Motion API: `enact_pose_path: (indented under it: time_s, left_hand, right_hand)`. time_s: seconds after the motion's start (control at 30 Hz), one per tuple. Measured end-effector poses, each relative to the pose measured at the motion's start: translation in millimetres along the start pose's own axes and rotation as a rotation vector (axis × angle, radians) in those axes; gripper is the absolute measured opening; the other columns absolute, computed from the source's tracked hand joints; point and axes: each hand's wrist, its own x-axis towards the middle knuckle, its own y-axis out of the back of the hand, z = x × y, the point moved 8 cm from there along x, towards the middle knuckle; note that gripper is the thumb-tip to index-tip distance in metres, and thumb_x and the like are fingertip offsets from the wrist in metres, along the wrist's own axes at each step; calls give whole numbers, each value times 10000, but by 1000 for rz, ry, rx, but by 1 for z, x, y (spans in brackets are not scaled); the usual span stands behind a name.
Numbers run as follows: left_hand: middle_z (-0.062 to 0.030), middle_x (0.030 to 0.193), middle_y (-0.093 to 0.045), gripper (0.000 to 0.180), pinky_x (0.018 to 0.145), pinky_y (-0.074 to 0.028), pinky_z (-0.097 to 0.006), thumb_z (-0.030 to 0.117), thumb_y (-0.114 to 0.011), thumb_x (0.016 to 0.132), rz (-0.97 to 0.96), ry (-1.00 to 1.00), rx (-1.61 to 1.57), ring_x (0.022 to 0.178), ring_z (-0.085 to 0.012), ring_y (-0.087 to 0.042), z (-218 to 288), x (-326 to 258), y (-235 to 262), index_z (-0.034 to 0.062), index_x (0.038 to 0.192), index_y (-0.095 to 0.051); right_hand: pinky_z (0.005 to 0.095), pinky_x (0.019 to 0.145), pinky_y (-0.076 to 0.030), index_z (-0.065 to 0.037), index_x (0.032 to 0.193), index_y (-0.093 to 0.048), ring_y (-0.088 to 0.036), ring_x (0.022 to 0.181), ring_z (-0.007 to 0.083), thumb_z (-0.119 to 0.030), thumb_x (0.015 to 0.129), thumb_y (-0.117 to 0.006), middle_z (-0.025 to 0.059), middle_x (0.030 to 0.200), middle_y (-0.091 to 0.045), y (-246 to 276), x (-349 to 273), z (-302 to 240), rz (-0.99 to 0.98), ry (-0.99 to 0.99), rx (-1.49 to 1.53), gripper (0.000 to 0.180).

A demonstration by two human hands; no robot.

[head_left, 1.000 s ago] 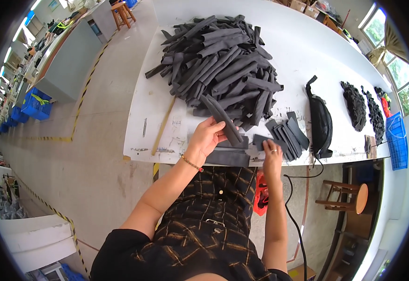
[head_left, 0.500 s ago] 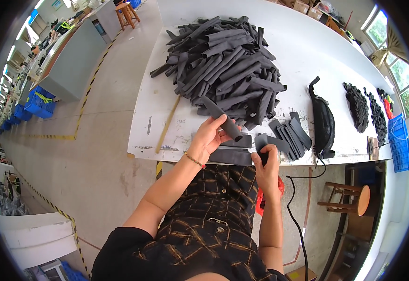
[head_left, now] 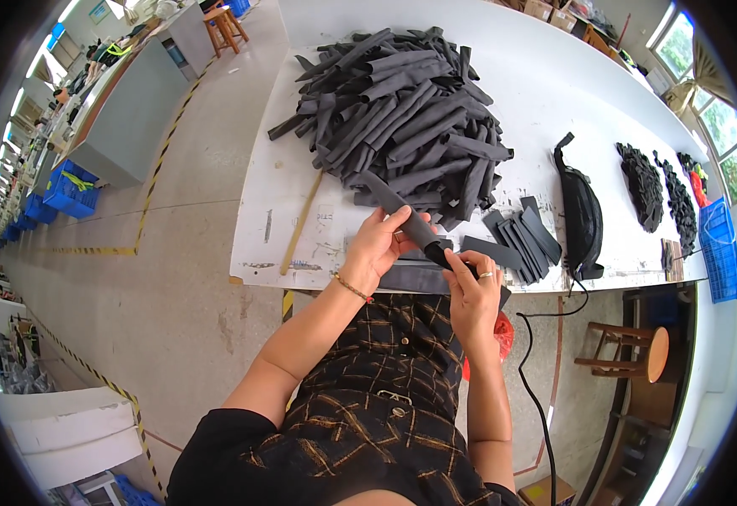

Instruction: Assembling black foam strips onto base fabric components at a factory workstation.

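Sleeve (head_left: 417, 228) looks light, soft, best held mid-length where left hand (head_left: 377, 243) grips, right hand (head_left: 474, 304) pinching a dark strip (head_left: 441, 255) at its five-o'clock end!

Sits on the wearer's head as the left of 2 fisheye cameras worn side by side. Faces steeply downward and ahead, over the plaid garment (head_left: 347, 426) at the lower edge, onto the white worktable (head_left: 546, 101) beyond. Hangs near enough to show the left hand (head_left: 376, 243) and the right hand (head_left: 475, 302) in clear detail, close to the middle. Reaches far sideways: left across the concrete floor (head_left: 200, 287) to a long workbench (head_left: 120, 126), right to the windows (head_left: 678, 49). Looks onto the wooden stool (head_left: 655, 352) at lower right from above. Shows all upright and unmirrored, bending straight edges toward the black rim.
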Motion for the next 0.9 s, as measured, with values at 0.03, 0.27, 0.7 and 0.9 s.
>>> enact_pose_path:
  time_s: [0.03, 0.27, 0.7, 0.9]
  left_hand:
    - [-209, 1085, -644, 205, 812, -599, -444, 144, -589, 959, 0, -2, -1, 946, -369, -680, 0, 0, 0, 42, 1100, -481]
    - [-204, 1051, -661, 178, 754, -599, -466, 98, -567, 954, -30, -19, 41, 928, -338, -687, 0, -2, 0, 52, 1083, -454]
    - [-203, 1149, -623, 448, 765, -603, -374, 94, -541, 964, -59, -419, 161, 958, -249, -679, 26, -40, -33, 48, 1342, -304]
    - [-147, 1108, -652, 289, 1063, -403, -421, 165, -579, 972, -330, -268, -25, 1124, -298, -615, 10, -43, -59, 19, 1214, -520]
  right_hand:
    - [395, 780, -398, -92, 1150, -664, -547, 915, 274, -53, 794, -706, 66, 1016, -588, 0, 1, 0, 0, 2, 0, 361]
    - [397, 771, -391, -87, 1132, -662, -540, 891, 260, -44, 760, -716, 56, 1002, -577, -1, 5, -4, 26, 63, -122, 378]
    - [434, 842, -401, -65, 1294, -543, -541, 967, 313, -72, 759, -738, 123, 1082, -549, -10, 8, -11, 94, 6, -115, 569]
    - [446, 882, -452, -13, 1278, -482, -536, 1022, 393, -33, 777, -730, 205, 1139, -546, -15, 7, -29, 119, -3, 156, 559]
